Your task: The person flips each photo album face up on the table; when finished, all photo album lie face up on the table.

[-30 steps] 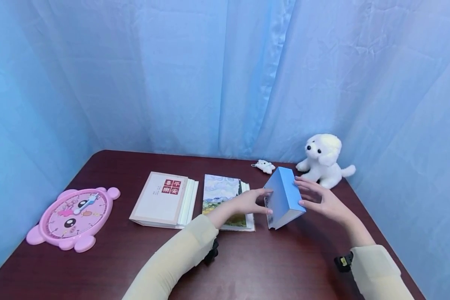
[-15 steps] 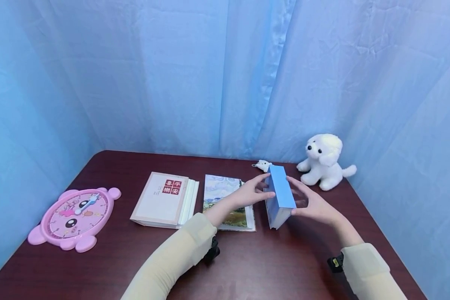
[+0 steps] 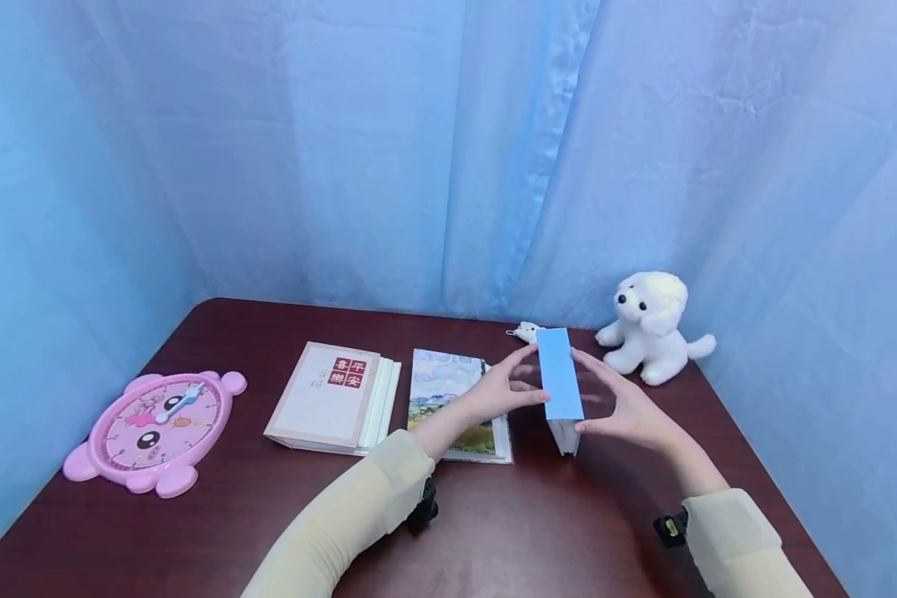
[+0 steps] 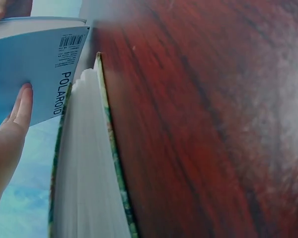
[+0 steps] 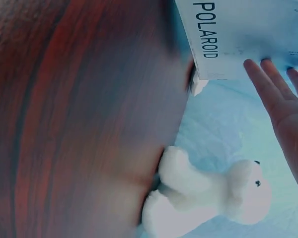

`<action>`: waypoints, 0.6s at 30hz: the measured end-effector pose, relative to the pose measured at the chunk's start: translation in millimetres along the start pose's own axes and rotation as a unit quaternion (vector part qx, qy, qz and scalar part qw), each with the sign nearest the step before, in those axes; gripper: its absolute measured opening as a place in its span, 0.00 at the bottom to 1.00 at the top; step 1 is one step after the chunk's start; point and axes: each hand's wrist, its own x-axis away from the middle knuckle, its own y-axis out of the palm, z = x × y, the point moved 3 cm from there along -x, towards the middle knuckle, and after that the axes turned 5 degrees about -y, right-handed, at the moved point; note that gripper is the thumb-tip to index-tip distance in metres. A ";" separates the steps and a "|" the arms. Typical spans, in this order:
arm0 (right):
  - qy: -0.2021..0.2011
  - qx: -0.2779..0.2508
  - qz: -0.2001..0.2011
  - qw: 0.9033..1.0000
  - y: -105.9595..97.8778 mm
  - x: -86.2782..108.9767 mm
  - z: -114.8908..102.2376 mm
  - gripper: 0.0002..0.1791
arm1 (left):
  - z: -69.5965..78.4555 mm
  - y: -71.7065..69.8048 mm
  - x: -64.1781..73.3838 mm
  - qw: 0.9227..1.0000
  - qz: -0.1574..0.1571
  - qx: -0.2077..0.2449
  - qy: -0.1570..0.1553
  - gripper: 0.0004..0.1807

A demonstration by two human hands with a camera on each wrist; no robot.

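A thick blue book [image 3: 561, 374] stands upright, spine up, between my two hands in the head view. Straight fingers of my left hand [image 3: 497, 390] press its left cover, which bears a barcode and the word POLAROID in the left wrist view. From the other side my right hand [image 3: 628, 411] presses the right cover, its fingers extended in the right wrist view. Whether the book's lower edge touches the table is unclear. Beneath my left forearm lies a book with a painted landscape cover [image 3: 448, 378], partly hidden.
Left of the landscape book lies a cream book with red squares [image 3: 325, 394]. A pink toy clock [image 3: 157, 432] lies at far left. A white plush dog [image 3: 652, 324] sits at the back right, and a small white plush charm [image 3: 526, 332] lies behind the blue book.
The blue book has tipped from leaning to nearly vertical, its spine swinging left and turning up. My right hand has moved left with it, and my left hand has shifted up along the cover.
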 end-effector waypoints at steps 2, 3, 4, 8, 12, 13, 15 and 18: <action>-0.001 -0.003 -0.004 1.000 -0.4 1.1 -0.6 0.56 | -1.1 2.0 0.7 1.000 0.002 0.009 -0.001 0.43; -0.001 0.004 -0.004 1.000 -0.3 1.6 -0.8 0.55 | -1.8 2.7 0.9 1.000 0.003 0.012 -0.002 0.43; 0.000 0.013 -0.007 1.000 0.0 2.0 -0.9 0.55 | -2.9 3.2 0.8 1.000 0.003 0.013 -0.004 0.44; 0.009 0.069 -0.012 0.998 2.3 4.1 1.6 0.55 | -7.1 3.5 -0.1 1.000 -0.001 0.020 -0.012 0.43; 0.010 0.061 -0.021 0.998 6.7 4.9 6.3 0.54 | -11.0 1.4 -1.1 1.000 -0.005 0.013 -0.024 0.42; 0.009 0.052 -0.023 0.998 7.6 5.1 7.2 0.53 | -11.7 0.5 -1.4 1.000 -0.006 0.005 -0.028 0.42; 0.007 0.040 -0.027 0.999 8.7 5.1 8.5 0.52 | -12.3 -1.6 -1.7 0.999 -0.007 -0.015 -0.033 0.42; 0.009 0.067 -0.031 0.997 8.6 6.2 9.4 0.51 | -11.3 -4.9 -2.4 0.998 -0.014 -0.057 -0.034 0.42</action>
